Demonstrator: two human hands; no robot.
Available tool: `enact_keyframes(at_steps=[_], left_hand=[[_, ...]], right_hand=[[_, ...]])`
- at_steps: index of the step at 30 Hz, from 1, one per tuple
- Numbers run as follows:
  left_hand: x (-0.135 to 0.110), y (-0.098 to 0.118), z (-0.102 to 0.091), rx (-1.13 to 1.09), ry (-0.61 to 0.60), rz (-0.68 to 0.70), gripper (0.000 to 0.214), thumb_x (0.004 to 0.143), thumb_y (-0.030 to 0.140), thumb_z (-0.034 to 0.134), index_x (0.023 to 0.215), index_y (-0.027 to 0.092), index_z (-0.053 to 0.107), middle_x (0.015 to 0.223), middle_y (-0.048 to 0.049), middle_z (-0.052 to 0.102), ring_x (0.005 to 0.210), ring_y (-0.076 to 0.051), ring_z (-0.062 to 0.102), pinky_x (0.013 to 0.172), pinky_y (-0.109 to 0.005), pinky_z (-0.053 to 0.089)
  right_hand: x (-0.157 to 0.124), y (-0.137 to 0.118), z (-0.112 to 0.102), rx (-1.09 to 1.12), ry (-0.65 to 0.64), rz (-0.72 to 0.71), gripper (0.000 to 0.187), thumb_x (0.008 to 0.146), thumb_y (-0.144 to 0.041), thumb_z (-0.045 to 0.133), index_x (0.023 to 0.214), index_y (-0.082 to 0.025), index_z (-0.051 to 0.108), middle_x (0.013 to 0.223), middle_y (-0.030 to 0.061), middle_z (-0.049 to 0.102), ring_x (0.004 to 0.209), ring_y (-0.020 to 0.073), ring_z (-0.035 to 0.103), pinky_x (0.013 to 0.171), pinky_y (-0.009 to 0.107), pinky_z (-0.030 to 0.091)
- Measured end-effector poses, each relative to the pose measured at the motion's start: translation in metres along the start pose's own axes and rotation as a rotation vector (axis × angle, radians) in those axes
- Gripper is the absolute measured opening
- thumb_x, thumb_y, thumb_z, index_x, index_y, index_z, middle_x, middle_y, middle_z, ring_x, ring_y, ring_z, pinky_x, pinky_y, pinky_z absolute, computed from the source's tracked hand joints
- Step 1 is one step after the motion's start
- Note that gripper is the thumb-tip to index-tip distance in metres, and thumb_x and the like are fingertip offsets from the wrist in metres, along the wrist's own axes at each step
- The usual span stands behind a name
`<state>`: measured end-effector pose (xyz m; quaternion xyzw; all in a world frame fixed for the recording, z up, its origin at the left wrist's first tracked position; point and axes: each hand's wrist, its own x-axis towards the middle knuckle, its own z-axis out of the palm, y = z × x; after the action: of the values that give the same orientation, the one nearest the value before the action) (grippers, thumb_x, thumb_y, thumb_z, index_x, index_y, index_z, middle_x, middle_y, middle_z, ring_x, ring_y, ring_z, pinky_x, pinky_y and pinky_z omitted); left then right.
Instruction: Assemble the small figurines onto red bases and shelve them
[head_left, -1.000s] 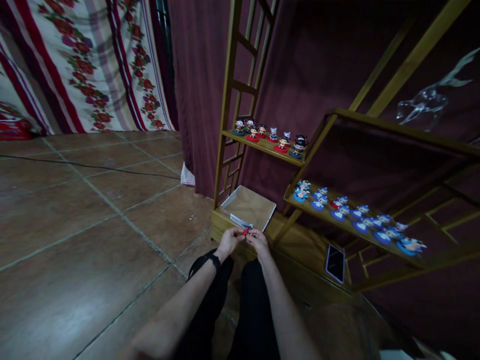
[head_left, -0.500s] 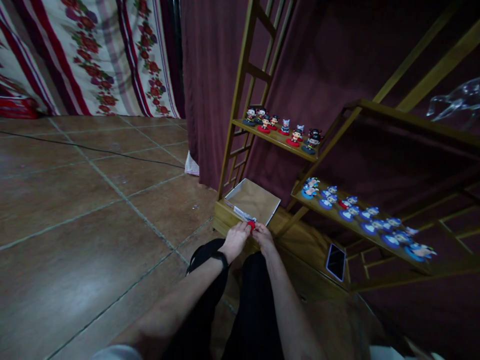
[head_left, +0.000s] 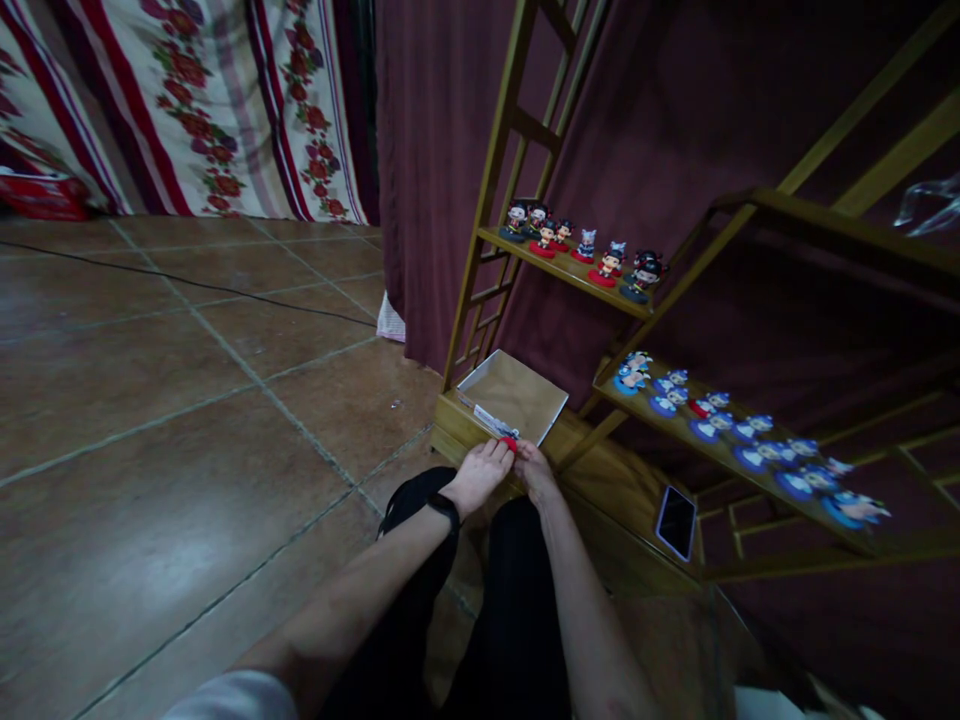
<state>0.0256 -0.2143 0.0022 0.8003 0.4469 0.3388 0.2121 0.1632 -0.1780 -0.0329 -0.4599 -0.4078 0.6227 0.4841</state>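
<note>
Between my two hands is a small figurine (head_left: 510, 443) with a red round base; its upper part looks greyish and is partly hidden by fingers. My left hand (head_left: 482, 474), with a dark band on its wrist, closes its fingers on the red base from the left. From the right, my right hand (head_left: 534, 468) pinches the same figurine. Just beyond the hands lies a shallow open cardboard box (head_left: 517, 392) with white edges, resting on the low wooden cabinet (head_left: 450, 412).
Several figurines on red and dark bases stand on the upper wooden shelf (head_left: 566, 268). More, mostly on blue bases, line the lower shelf (head_left: 742, 466). A phone (head_left: 676, 522) lies on the cabinet at right. A clear ornament (head_left: 926, 205) sits higher up. A black cable (head_left: 225, 290) crosses the tiled floor.
The view has shifted slightly, so the shelves appear a little further right. Both hands still hold the figurine in front of the box, with hardly any change in grip.
</note>
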Motion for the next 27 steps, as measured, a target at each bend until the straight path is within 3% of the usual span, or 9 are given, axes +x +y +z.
enact_keyframes(at_steps=[10,19,23,27], left_hand=[[0.0001,0.0023,-0.0012,0.159,-0.043,0.039,0.032,0.083,0.008,0.040,0.110,0.017,0.053,0.110,-0.0139,0.053,0.105,-0.025,0.044,0.089,-0.034,0.032],[-0.0014,0.0074,-0.0032,0.598,-0.075,0.181,0.030,0.086,0.010,0.035,0.113,0.013,0.047,0.106,-0.0116,0.053,0.099,-0.022,0.047,0.079,-0.033,0.041],[-0.0009,0.0067,-0.0042,0.584,-0.048,0.158,0.027,0.085,0.010,0.037,0.110,0.015,0.048,0.102,-0.0097,0.054,0.096,-0.020,0.048,0.078,-0.031,0.042],[0.0011,-0.0007,-0.0021,0.397,0.019,0.029,0.021,0.083,0.014,0.042,0.101,0.019,0.052,0.099,-0.0071,0.056,0.091,-0.018,0.050,0.073,-0.028,0.042]], right_hand=[[0.0011,0.0003,-0.0019,-0.027,0.028,0.000,0.027,0.050,-0.014,0.061,0.076,-0.020,0.056,0.077,-0.0026,0.066,0.066,0.0128,0.057,0.056,0.021,0.040],[0.0023,0.0037,-0.0042,0.004,-0.013,-0.045,0.026,0.049,-0.015,0.064,0.073,-0.020,0.056,0.075,-0.0026,0.065,0.070,0.0130,0.057,0.062,0.022,0.040],[0.0033,0.0049,-0.0052,0.031,-0.022,-0.042,0.027,0.047,-0.015,0.067,0.072,-0.020,0.056,0.075,-0.0028,0.065,0.070,0.0127,0.057,0.064,0.022,0.041],[0.0007,0.0025,-0.0026,-0.019,0.010,-0.046,0.027,0.048,-0.017,0.069,0.072,-0.019,0.057,0.074,-0.0024,0.064,0.069,0.0124,0.057,0.065,0.023,0.042]])
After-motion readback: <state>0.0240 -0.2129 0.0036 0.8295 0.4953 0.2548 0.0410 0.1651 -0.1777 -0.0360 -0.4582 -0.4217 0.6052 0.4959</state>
